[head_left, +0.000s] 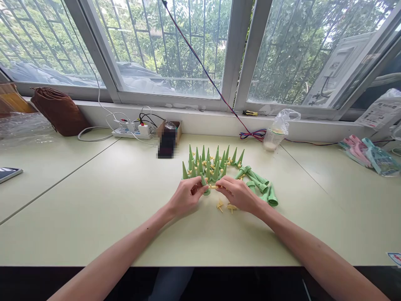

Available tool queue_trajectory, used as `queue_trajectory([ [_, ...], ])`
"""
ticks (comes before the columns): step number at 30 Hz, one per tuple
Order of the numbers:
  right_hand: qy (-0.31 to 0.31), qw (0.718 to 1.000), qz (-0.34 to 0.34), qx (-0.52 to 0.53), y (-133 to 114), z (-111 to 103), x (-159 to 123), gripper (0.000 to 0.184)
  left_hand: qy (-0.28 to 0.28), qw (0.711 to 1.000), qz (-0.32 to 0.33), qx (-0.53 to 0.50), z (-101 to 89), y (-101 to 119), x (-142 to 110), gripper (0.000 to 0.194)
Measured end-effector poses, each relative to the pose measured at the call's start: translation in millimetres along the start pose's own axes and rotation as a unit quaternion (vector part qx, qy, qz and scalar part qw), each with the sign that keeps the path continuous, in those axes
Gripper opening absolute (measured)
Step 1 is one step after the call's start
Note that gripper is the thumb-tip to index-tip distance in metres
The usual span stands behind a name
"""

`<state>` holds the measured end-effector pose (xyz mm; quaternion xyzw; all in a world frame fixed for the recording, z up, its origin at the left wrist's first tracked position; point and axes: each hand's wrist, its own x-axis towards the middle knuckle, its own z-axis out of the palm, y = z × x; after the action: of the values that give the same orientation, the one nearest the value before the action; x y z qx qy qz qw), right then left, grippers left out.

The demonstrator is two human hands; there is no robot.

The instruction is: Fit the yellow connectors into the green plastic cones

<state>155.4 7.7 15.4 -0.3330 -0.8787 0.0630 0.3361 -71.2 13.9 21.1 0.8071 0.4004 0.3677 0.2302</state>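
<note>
My left hand [188, 193] is closed around a green plastic cone [204, 182] that stands upright on the table. From the right, my right hand [237, 191] pinches a small yellow plastic piece [213, 187], its end at the side of that cone. Whether the piece is seated in the cone I cannot tell. Behind both hands stand several upright green cones [216, 167] with yellow pieces on them. Several more green cones [259, 182] lie on their sides beyond my right hand. Two loose yellow pieces [220, 205] rest on the table just in front of my hands.
Along the window sill are a brown bag [59, 110], a power strip [133, 132], a small cardboard box [175, 129] and a plastic-wrapped cup [273, 139]. Pink and teal items [372, 154] lie at the far right. A phone [10, 174] lies at the left edge.
</note>
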Motion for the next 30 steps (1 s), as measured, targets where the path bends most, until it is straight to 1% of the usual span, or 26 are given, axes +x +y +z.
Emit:
queue_trajectory([
  [7, 0.003, 1.000, -0.005, -0.008, 2, 2, -1, 0.023, 0.002, 1.000, 0.010, -0.003, -0.1, 2, 0, 0.021],
  [13, 0.012, 1.000, -0.006, -0.019, 2, 5, -2, 0.024, 0.016, 0.999, 0.029, 0.021, -1.1, 4, 1, 0.028],
  [19, 0.010, 1.000, -0.006, -0.013, 2, 5, -2, 0.023, 0.015, 0.999, 0.037, -0.004, -1.9, 6, 1, 0.025],
  [25, -0.002, 1.000, -0.003, -0.008, 3, 5, -3, 0.019, -0.006, 0.999, 0.013, -0.041, -1.8, 7, 0, 0.019],
  [30, -0.010, 1.000, 0.000, -0.003, 2, 6, -3, 0.019, -0.009, 0.998, -0.013, -0.064, -1.4, 11, 0, 0.020],
])
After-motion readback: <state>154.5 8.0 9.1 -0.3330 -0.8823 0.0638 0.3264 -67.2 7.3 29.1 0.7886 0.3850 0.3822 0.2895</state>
